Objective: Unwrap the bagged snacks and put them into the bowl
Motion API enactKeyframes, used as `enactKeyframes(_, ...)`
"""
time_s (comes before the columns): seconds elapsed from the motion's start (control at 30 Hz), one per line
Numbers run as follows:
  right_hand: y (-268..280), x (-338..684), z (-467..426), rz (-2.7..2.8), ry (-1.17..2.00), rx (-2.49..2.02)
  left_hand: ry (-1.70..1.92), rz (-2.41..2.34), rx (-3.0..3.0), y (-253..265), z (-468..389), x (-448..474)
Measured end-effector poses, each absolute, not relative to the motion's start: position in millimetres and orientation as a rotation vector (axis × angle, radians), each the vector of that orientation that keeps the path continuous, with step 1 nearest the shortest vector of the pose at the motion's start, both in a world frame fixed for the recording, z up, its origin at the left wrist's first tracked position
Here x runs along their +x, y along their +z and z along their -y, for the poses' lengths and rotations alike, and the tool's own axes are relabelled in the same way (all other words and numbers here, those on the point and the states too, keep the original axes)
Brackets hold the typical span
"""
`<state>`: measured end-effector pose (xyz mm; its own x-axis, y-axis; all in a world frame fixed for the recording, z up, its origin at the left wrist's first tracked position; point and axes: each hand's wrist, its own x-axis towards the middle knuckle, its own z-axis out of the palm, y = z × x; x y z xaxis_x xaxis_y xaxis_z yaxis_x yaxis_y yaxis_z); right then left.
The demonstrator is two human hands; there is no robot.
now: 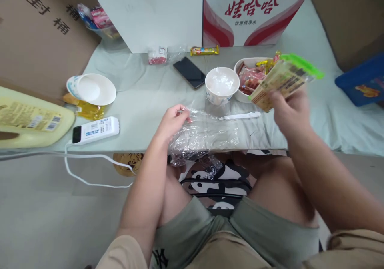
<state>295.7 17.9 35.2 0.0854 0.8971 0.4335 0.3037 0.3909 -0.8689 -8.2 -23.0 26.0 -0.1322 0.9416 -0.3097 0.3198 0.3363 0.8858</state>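
My left hand (177, 119) is closed on the edge of a crinkled clear plastic bag (210, 131), which lies flat and hangs partly over the table's front edge. In my right hand (289, 107) is a pale snack packet (279, 81) with a bright green end, tilted and slightly blurred. Behind the packet stands a white paper bowl (239, 96) holding several wrapped snacks (250, 77), partly hidden by it. To the left of that bowl, a paper cup (220, 97) has clear plastic inside. A slim white tool (241, 116) rests just beyond the bag.
A black phone (189, 72), a yellow-wrapped bar (204, 50) and a red-and-white package (157, 56) lie toward the back boxes (255, 17). On the left are a tipped paper cup (93, 89), a power strip (97, 130) with a white cable, and a large yellow jug (33, 119).
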Motion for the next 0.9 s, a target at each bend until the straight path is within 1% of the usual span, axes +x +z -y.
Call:
enactKeyframes(0.07,57,310,-41,1.492,0.454,-1.235,0.832,-1.638,1.165,28,23,-9)
enactKeyframes(0.17,93,319,-78,1.566,0.251,-1.561,0.838,-1.615,1.181,30,21,-11)
enactKeyframes(0.3,122,310,-111,1.826,0.209,-2.062,0.823,-1.613,1.193,31,20,-12)
enactKeyframes(0.37,126,307,-119,1.960,0.197,-2.301,0.807,-1.619,1.205,33,20,-13)
enactKeyframes(0.43,126,310,-124,2.058,0.148,-2.432,0.794,-1.623,1.225,33,21,-13)
enactKeyframes(0.57,121,328,-137,2.050,0.084,-2.449,0.787,-1.620,1.267,34,21,-14)
enactKeyframes(0.7,107,332,-149,1.954,0.216,-2.377,0.790,-1.616,1.270,33,20,-14)
enactKeyframes(0.9,83,321,-154,1.862,0.365,-2.078,0.763,-1.614,1.280,34,18,-10)
